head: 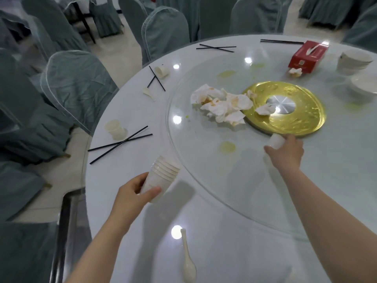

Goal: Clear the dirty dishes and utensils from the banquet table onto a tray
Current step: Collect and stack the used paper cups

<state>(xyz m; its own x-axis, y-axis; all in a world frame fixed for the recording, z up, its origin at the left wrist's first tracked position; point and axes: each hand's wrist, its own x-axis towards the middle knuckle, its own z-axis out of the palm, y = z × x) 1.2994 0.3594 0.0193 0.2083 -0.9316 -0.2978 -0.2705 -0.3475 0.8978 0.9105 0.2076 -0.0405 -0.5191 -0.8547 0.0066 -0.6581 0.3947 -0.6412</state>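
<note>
My left hand (133, 196) grips a nested stack of white cups (161, 175), tilted with the rims pointing away from me, over the near left of the round white table (214, 252). My right hand (285, 154) is closed around a single white cup (276, 140) on the glass turntable (204, 170), beside the gold centre disc (302, 111). Two loose cups (115, 129) (162, 71) stand near the left edge among black chopsticks (122, 144). A white spoon (188, 260) lies close to me. Stacked bowls (354, 61) sit at the far right.
Crumpled stained napkins (222, 105) lie on the turntable next to a red tissue box (308, 56). A metal cart edge (63, 231) shows at lower left. Grey-green covered chairs (77, 86) ring the table. A plate (365, 84) sits at the right edge.
</note>
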